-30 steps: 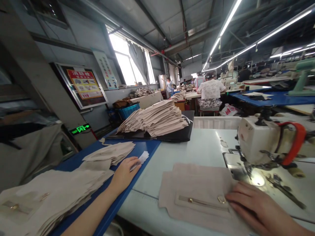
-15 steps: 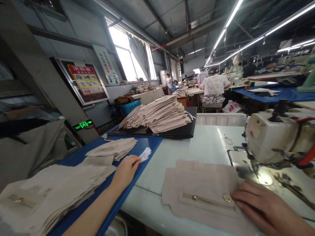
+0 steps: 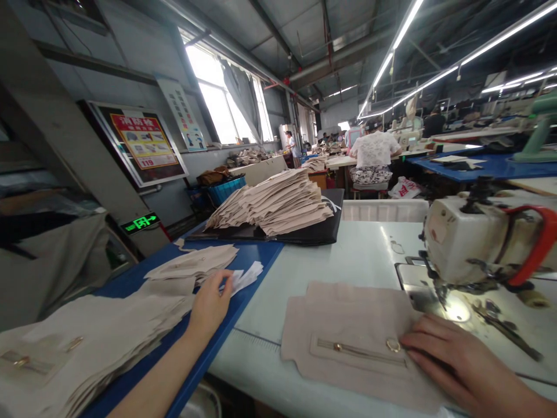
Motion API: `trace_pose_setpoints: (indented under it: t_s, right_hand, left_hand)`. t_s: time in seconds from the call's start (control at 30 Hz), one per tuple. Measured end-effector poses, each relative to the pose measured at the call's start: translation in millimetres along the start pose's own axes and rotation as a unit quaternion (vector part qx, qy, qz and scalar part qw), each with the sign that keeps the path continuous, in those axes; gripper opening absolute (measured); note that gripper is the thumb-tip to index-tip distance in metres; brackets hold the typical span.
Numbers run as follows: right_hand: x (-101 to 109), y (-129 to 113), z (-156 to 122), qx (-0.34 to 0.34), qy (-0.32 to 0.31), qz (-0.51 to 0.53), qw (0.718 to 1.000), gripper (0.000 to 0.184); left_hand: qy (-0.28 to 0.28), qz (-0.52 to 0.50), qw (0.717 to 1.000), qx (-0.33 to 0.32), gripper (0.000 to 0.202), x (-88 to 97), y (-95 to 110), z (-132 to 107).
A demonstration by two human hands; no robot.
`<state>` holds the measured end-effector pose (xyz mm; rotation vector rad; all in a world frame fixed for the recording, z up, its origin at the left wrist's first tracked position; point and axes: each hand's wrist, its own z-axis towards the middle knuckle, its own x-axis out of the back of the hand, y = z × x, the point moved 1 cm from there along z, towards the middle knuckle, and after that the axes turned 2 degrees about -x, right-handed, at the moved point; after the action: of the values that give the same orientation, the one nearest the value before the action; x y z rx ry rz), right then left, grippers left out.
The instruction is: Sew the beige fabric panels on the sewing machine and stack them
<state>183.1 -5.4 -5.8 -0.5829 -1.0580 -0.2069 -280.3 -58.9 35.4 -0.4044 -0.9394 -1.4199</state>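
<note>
My left hand pinches a small white slip between thumb and fingertips. Right beside it, more white slips lie fanned on the blue board. My right hand rests with its fingers stretched over the right edge of a beige fabric panel. Set into this panel is a zipper with a gold pull, and a gold ring sits near my right fingertips. Stacked panels of the same kind, with zippers, lie left of my left forearm.
A sewing machine with a lit needle area stands at the right. Behind my left hand, a tall pile of beige pieces sits on a black board. A smaller stack lies nearer. Further back, a person sits facing away.
My left hand has drawn back slightly to the left, and a white slip now shows apart from the others. My right hand stays on the panel. The whole view has shifted a little.
</note>
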Motion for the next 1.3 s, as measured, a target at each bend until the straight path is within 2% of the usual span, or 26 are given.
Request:
trace_pose_setpoints:
  t_s: [0.1,0.2,0.33,0.43,0.5,0.6,0.67,0.73,0.8,0.87,0.93,0.97,1.03,1.17,1.3]
  right_hand:
    - [0,-1,1,-0.007,-0.009,0.002,1.0,0.022]
    - [2,-4,4,-0.009,-0.005,-0.001,1.0,0.024]
    - [5,-11,7,-0.009,0.003,-0.01,1.0,0.023]
    - [8,-15,8,-0.016,-0.007,-0.02,1.0,0.023]
    - [12,-18,8,-0.022,-0.014,-0.019,0.999,0.023]
    - [23,-23,7,-0.047,-0.031,0.011,0.998,0.023]
    - [30,-30,7,-0.074,-0.032,0.068,0.994,0.026]
    - [34,-37,7,-0.117,-0.017,0.172,0.978,0.031]
    - [32,-44,5,-0.187,-0.002,0.317,0.93,0.039]
    - [27,-48,2,-0.265,0.005,0.466,0.844,0.049]
    - [22,-50,-2,-0.319,0.016,0.568,0.758,0.052]
    - [21,-50,-5,-0.333,0.024,0.598,0.728,0.051]
    - [22,-50,-9,-0.35,0.039,0.625,0.696,0.044]
    - [26,-45,-13,-0.376,0.067,0.62,0.685,0.035]
    - [17,-37,-8,-0.374,0.076,0.586,0.715,0.031]
  left_hand:
    - [0.076,0.009,0.993,0.094,0.021,6.5,-1,1]
    - [0.128,0.023,0.981,0.147,0.018,19.5,-1,8]
    - [0.176,0.035,0.97,0.163,0.009,47.9,7,28]
    - [0.188,0.041,0.971,0.142,0.009,67.8,23,43]
    - [0.18,0.049,0.979,0.08,0.013,72.8,42,48]
    - [0.139,0.054,0.985,-0.09,0.023,61.8,81,40]
    - [0.099,0.042,0.966,-0.234,0.024,44.2,114,22]
    - [0.075,0.014,0.921,-0.381,0.025,24.8,153,-4]
    - [0.067,-0.026,0.863,-0.499,0.028,9.0,193,-32]
    - [0.043,-0.064,0.814,-0.575,0.028,-1.1,229,-55]
    - [0.014,-0.085,0.782,-0.617,0.028,-6.7,256,-70]
    - [0.007,-0.089,0.771,-0.63,0.028,-8.5,266,-75]
    - [0.004,-0.086,0.752,-0.653,0.026,-11.5,276,-79]
    - [0.002,-0.083,0.736,-0.672,0.022,-16.4,276,-78]
    - [-0.012,-0.084,0.752,-0.654,0.026,-18.0,273,-78]
